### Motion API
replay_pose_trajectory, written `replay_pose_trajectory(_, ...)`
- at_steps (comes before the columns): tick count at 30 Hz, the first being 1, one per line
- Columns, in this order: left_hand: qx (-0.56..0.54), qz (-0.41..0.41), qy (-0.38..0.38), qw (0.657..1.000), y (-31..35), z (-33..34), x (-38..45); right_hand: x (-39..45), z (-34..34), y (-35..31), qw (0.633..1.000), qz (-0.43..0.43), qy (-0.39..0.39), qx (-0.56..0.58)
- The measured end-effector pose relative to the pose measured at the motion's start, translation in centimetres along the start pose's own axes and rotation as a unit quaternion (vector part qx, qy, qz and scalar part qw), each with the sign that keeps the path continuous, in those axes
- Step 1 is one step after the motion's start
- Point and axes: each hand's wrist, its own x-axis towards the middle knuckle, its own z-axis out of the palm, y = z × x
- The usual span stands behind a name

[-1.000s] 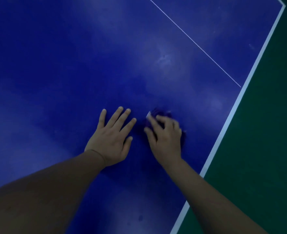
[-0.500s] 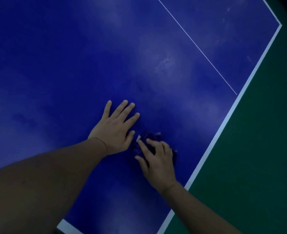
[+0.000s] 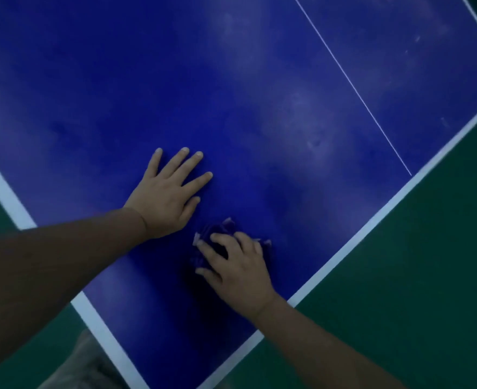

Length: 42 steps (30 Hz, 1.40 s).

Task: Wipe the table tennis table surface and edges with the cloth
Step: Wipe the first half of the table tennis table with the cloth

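The blue table tennis table (image 3: 231, 94) fills most of the head view, with white edge lines and a thin white centre line (image 3: 352, 85). My left hand (image 3: 170, 195) lies flat on the surface, fingers straight and spread. Just right of and below it, my right hand (image 3: 237, 268) has its fingers curled over a crumpled dark purple cloth (image 3: 220, 228) and holds it down on the table. Most of the cloth is hidden under that hand.
The table's near corner lies at the bottom, between the white left edge line (image 3: 4, 189) and the white right edge line (image 3: 372, 223). Dark green floor (image 3: 414, 290) lies beyond both edges. Pale smudges show on the surface further up.
My right hand has drawn the cloth back toward the near corner, away from the centre line. The left hand stays flat on the table. The view has shifted, showing the left edge line.
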Motion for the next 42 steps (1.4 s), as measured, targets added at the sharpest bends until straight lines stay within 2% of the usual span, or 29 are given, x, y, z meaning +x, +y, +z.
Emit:
replay_pose_trajectory(1, -0.004, -0.039, 0.022, 0.999, 0.3, 0.4, -2.2, 0.8, -0.3, 0.5, 1.000, 0.010, -0.003, -0.013)
replay_pose_trajectory(3, -0.008, -0.136, 0.061, 0.989, 0.9, 1.6, -7.1, 3.0, -0.6, 0.8, 0.996, 0.085, -0.012, -0.024)
replay_pose_trajectory(5, -0.011, -0.228, 0.074, 0.971, 1.6, 2.8, -11.5, 4.4, -0.2, -0.6, 0.986, 0.169, -0.005, -0.007)
replay_pose_trajectory(6, -0.012, -0.260, 0.071, 0.963, 2.0, 3.3, -13.1, 4.1, 0.1, -1.9, 0.985, 0.170, -0.001, -0.001)
replay_pose_trajectory(7, -0.015, -0.279, 0.066, 0.958, 2.1, 3.6, -14.0, 3.3, 0.5, -3.2, 0.990, 0.139, -0.003, 0.005)
replay_pose_trajectory(9, -0.023, -0.290, 0.060, 0.955, 2.0, 3.7, -14.4, 0.3, 1.1, -5.1, 0.999, 0.004, -0.023, 0.023)
replay_pose_trajectory(11, -0.025, -0.286, 0.061, 0.956, 1.9, 3.5, -14.2, -1.8, 1.1, -4.4, 0.992, -0.120, -0.027, 0.032)
replay_pose_trajectory(12, -0.028, -0.284, 0.064, 0.956, 1.9, 3.5, -14.2, -1.6, 0.9, -3.5, 0.987, -0.153, -0.027, 0.033)
replay_pose_trajectory(14, -0.038, -0.283, 0.071, 0.956, 1.9, 3.4, -14.5, 0.2, 0.6, -2.4, 0.987, -0.158, -0.027, 0.017)
replay_pose_trajectory(16, -0.050, -0.281, 0.073, 0.956, 2.0, 3.2, -14.6, 2.9, 0.3, -2.6, 0.995, -0.089, -0.032, -0.002)
replay_pose_trajectory(18, -0.064, -0.278, 0.080, 0.955, 2.0, 3.1, -14.5, 5.1, 0.5, -4.3, 1.000, 0.016, -0.027, 0.000)
replay_pose_trajectory(20, -0.089, -0.275, 0.098, 0.952, 2.0, 3.0, -14.5, 5.0, 0.8, -7.0, 0.999, 0.049, -0.020, -0.001)
replay_pose_trajectory(23, -0.124, -0.285, 0.140, 0.940, 1.8, 3.0, -14.9, 1.4, 1.1, -8.9, 0.997, -0.070, -0.033, 0.007)
replay_pose_trajectory(25, -0.127, -0.295, 0.148, 0.936, 1.6, 3.0, -15.0, -0.3, 0.9, -7.4, 0.985, -0.167, -0.034, 0.016)
replay_pose_trajectory(27, -0.103, -0.304, 0.139, 0.937, 1.7, 3.0, -15.2, 0.4, 0.4, -5.1, 0.980, -0.194, -0.033, 0.005)
replay_pose_trajectory(29, -0.071, -0.322, 0.124, 0.936, 1.6, 3.1, -15.8, 3.3, 0.2, -3.5, 0.993, -0.116, -0.024, 0.000)
replay_pose_trajectory(32, -0.060, -0.366, 0.099, 0.923, 1.8, 4.2, -17.7, 9.6, 0.7, -4.1, 0.997, 0.080, -0.014, 0.000)
replay_pose_trajectory(34, -0.076, -0.390, 0.098, 0.912, 1.9, 4.9, -18.5, 12.3, 1.8, -6.8, 0.994, 0.108, -0.020, -0.012)
replay_pose_trajectory(36, -0.087, -0.403, 0.109, 0.905, 1.8, 5.2, -18.6, 11.7, 2.4, -9.7, 0.998, 0.053, -0.015, 0.000)
replay_pose_trajectory(38, -0.092, -0.405, 0.111, 0.903, 1.8, 5.1, -18.4, 8.2, 2.2, -10.9, 0.999, -0.041, -0.022, 0.011)
replay_pose_trajectory(40, -0.099, -0.403, 0.112, 0.903, 1.7, 5.1, -18.4, 5.5, 1.6, -9.6, 0.992, -0.125, -0.032, 0.013)
replay_pose_trajectory(42, -0.108, -0.402, 0.108, 0.903, 1.7, 5.2, -18.4, 6.1, 1.0, -6.6, 0.985, -0.169, -0.027, -0.005)
